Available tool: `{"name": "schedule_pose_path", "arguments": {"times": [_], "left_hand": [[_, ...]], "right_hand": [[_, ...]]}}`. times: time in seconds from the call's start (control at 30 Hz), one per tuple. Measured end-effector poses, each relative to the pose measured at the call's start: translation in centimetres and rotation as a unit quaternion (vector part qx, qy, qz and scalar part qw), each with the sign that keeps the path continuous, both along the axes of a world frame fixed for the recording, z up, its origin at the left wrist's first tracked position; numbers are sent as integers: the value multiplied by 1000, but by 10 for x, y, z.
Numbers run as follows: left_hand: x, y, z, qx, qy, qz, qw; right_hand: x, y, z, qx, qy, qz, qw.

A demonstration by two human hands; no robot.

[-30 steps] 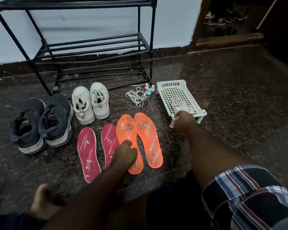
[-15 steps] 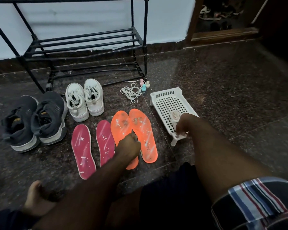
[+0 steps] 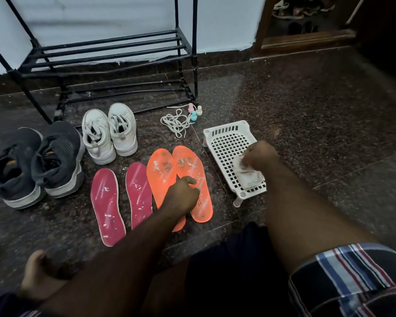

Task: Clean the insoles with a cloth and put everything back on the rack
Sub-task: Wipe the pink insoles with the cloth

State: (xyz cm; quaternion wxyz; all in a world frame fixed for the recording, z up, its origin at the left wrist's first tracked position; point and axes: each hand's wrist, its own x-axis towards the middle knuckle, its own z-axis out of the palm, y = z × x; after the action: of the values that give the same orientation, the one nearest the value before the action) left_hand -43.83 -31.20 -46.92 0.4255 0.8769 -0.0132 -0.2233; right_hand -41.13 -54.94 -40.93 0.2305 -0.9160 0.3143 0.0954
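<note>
Two orange insoles (image 3: 161, 170) and two pink insoles (image 3: 105, 202), all speckled with white dirt, lie side by side on the dark stone floor. My left hand (image 3: 183, 194) rests on the orange pair, its fingertips pinching the inner edge of the right orange insole (image 3: 192, 170). My right hand (image 3: 258, 156) grips a pale cloth (image 3: 247, 177) that lies in the white plastic basket (image 3: 224, 143). The black shoe rack (image 3: 114, 56) stands bare against the wall behind.
A pair of white sneakers (image 3: 110, 131) and a pair of dark sneakers (image 3: 34, 163) stand left of the insoles. White laces (image 3: 175, 122) and three small bottles (image 3: 194, 112) lie by the rack's right leg. My bare foot (image 3: 37, 273) is at lower left.
My right hand drew the cloth back toward the near end of the basket. My left hand shifted from the left orange insole onto the edge of the right one.
</note>
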Motion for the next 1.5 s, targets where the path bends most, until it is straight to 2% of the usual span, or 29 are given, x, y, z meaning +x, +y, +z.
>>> {"name": "schedule_pose_path", "arguments": {"times": [0.1, 0.17, 0.23, 0.37, 0.5, 0.6, 0.7, 0.83, 0.93, 1.1, 1.27, 1.4, 1.5], "left_hand": [[5, -11, 1, -45, 5, 10, 999], [9, -18, 2, -61, 2, 2, 998], [13, -25, 5, -76, 1, -2, 997], [19, -35, 10, -101, 10, -3, 995], [24, -42, 11, -116, 6, -11, 993], [26, -50, 10, -115, 4, -20, 993], [25, -62, 10, -112, -4, -34, 993], [21, -79, 14, -33, -82, -92, 992], [18, -98, 16, -4, -140, -119, 983], [13, -113, 21, -1, -137, -118, 984], [22, -40, 30, -33, -140, -19, 989], [33, 77, 32, 43, -118, 101, 987], [31, 176, 23, 137, -64, 195, 969]], "right_hand": [[5, -7, 8, 121, -87, -88, 985], [4, -9, 10, 221, -153, -148, 952], [1, -8, 11, 289, -199, -161, 923], [4, -9, 14, 323, -223, -167, 905], [11, -6, 14, 370, -211, -159, 891], [13, -12, 8, 360, -206, -178, 892], [16, -20, 1, 281, -193, -185, 922], [14, -21, -7, 232, -170, -166, 943], [13, -24, -10, 246, -179, -174, 937], [14, -29, -13, 273, -175, -167, 931], [27, -7, 2, 321, -195, -105, 921], [33, 35, 23, 399, -247, -51, 882], [33, 70, 26, 409, -263, -28, 874]]}}
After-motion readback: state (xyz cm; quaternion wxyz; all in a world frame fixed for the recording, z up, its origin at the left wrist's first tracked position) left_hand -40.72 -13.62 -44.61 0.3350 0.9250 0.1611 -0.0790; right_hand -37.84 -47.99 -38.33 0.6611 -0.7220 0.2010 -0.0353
